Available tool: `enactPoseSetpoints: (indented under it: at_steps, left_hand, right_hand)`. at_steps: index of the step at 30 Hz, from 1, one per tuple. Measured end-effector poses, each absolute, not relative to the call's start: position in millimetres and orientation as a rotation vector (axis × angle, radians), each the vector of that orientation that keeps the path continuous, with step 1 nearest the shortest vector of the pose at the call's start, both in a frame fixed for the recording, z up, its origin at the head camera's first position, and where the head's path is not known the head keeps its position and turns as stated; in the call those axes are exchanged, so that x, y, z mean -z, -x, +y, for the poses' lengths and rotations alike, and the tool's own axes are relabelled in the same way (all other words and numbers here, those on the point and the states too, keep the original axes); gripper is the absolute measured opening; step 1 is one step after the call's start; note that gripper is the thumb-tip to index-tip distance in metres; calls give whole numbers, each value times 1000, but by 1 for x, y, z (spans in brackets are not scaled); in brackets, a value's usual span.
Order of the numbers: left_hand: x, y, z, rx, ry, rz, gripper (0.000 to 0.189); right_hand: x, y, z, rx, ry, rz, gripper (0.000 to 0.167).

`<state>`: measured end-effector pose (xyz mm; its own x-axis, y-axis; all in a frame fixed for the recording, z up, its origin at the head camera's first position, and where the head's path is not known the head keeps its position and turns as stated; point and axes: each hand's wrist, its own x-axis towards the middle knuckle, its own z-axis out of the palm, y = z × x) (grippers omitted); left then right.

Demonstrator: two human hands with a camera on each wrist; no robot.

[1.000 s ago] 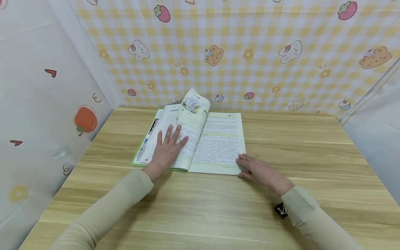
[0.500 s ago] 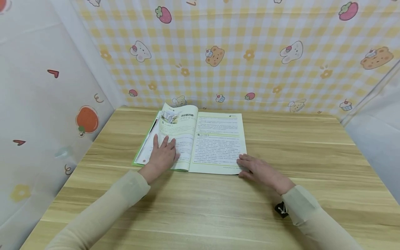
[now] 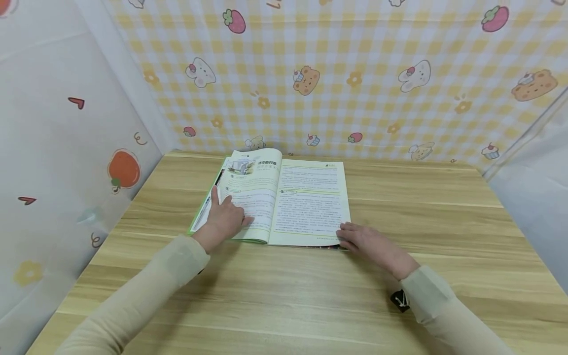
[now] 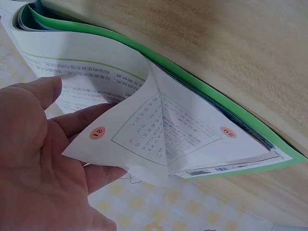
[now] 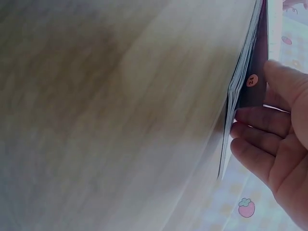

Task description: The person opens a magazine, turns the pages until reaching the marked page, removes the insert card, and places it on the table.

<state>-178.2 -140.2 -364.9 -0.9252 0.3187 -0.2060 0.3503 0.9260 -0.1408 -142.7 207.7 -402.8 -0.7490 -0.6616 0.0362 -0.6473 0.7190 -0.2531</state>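
Observation:
An open book with a green cover lies on the wooden table in the head view. My left hand rests on its left side, index finger extended. The left wrist view shows the corner of a page marked 21 bent over the fingers of my left hand, thumb apart from it. At the lower right corner, my right hand pinches the edge of a page between thumb and fingers. Under that lifted edge, a dark page marked 24 shows beside my right hand.
The wooden table extends around the book. A yellow checked cloth hangs behind it, and a white patterned sheet is on the left. A small black object sits at the right sleeve's cuff.
The raised page has come down flat on the left side. My left hand has slid left and toward me. At the lower right corner, a page edge has lifted slightly under my right hand.

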Motion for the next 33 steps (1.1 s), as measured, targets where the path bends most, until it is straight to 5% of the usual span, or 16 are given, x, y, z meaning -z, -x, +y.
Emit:
enactPoseSetpoints:
  at_steps: [21, 33]
  left_hand:
    - [368, 174, -154, 242, -465, 2901, 39]
    - [378, 164, -106, -60, -860, 2983, 46]
  right_hand:
    - [404, 138, 209, 365, 1180, 2918, 24]
    - [408, 138, 212, 444, 1187, 2977, 27]
